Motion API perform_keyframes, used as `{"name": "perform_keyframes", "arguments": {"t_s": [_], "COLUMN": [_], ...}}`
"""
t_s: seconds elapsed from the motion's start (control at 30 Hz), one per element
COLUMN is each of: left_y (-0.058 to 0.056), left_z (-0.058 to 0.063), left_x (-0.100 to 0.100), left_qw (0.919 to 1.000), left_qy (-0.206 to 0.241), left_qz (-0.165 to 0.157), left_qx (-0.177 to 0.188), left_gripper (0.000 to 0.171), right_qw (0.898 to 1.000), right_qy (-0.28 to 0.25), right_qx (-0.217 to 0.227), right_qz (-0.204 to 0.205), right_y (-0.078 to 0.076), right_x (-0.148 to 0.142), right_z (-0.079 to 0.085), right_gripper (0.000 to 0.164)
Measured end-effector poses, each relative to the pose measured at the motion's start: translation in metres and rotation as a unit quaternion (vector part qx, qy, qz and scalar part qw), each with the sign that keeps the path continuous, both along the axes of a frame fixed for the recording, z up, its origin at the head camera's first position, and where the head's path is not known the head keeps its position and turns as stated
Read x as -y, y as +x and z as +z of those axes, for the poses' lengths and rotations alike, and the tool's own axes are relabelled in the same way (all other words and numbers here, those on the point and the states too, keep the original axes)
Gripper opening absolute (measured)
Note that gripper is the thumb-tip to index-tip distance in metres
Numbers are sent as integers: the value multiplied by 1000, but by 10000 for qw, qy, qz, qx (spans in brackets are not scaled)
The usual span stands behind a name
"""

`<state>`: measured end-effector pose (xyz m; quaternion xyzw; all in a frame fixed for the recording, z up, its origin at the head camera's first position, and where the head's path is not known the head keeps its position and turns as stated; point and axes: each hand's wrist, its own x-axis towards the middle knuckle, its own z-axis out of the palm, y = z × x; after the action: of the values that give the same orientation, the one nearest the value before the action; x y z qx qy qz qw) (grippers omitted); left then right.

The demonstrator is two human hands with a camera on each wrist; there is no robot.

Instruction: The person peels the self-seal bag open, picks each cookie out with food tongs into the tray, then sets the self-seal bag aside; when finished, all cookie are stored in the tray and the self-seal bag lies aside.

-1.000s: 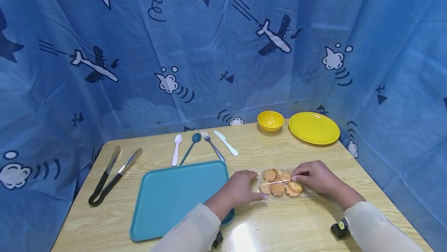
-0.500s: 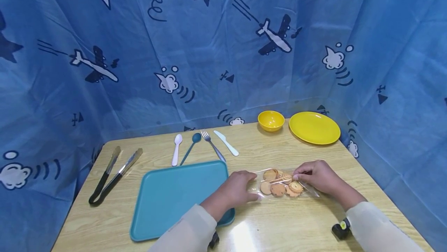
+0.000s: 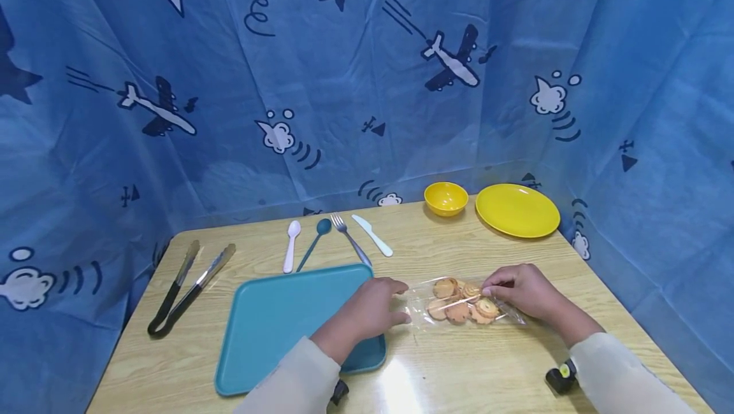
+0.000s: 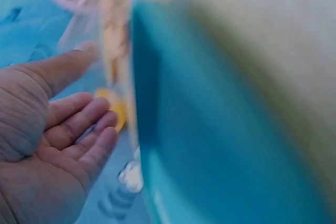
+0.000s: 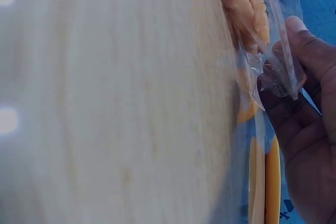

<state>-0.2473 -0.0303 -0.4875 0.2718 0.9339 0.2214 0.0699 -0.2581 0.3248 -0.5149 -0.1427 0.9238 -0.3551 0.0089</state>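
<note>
A clear plastic bag of cookies [image 3: 456, 311] lies on the table in the head view, several round and ruffled cookies bunched inside. My right hand [image 3: 524, 290] pinches the bag's right end between thumb and fingers; the right wrist view shows the crinkled plastic [image 5: 275, 72] there. At the other end is my left hand [image 3: 367, 312], over the right side of a teal tray [image 3: 287, 331], its thumb and fingers spread apart. The left wrist view shows this hand [image 4: 58, 135] with loosely bent fingers and nothing in its palm. Whether its fingertips touch the bag's edge I cannot tell.
Black-handled tongs [image 3: 189, 293] lie at the left. Behind the tray are a white spoon [image 3: 291, 247], a teal spoon [image 3: 314, 245], a fork [image 3: 351, 240] and a white knife [image 3: 372, 235]. A yellow bowl [image 3: 446, 200] and yellow plate [image 3: 517, 211] stand at the back right.
My left hand has drawn back to the left, away from the cookies and over the tray's edge. The right hand still pinches the bag, which has barely shifted.
</note>
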Motion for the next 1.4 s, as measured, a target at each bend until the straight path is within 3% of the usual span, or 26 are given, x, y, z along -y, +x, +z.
{"name": "perform_keyframes", "arguments": {"t_s": [0.17, 0.33, 0.53, 0.67, 0.87, 0.97, 1.1, 1.17, 1.4], "left_y": [-3, -4, -12, -17, -20, -18, -14, -13, -14], "left_z": [19, 34, 33, 22, 2, -11, -28, -34, -39], "left_x": [46, 107, 194, 254, 327, 349, 368, 374, 381], "left_qw": [9970, 9888, 9724, 9541, 9090, 8912, 8795, 8784, 8888], "left_qy": [173, 293, 195, 38, -26, -81, -152, -153, -80], "left_qz": [733, 1452, 2296, 2956, 4102, 4504, 4756, 4777, 4579], "left_qx": [171, -156, -377, -473, -739, -526, -84, -40, -147], "left_gripper": [51, 49, 53, 65, 80, 86, 93, 91, 84], "right_qw": [10000, 10000, 9999, 9997, 9998, 9998, 9999, 9999, 9999], "right_qy": [-48, 5, 100, 178, 97, 56, 45, 36, 4], "right_qx": [-36, -8, 20, 104, 137, 134, 110, 120, 128], "right_qz": [41, 17, -112, -154, -128, -148, -119, -69, -20], "right_y": [-1, -1, 3, 4, 1, 0, 0, 0, -2], "right_x": [1, 0, -1, -1, 1, 1, 1, 1, 0], "right_z": [0, -1, -1, -2, -2, -2, -3, -3, -4], "right_gripper": [6, 7, 7, 5, 5, 5, 4, 4, 4]}}
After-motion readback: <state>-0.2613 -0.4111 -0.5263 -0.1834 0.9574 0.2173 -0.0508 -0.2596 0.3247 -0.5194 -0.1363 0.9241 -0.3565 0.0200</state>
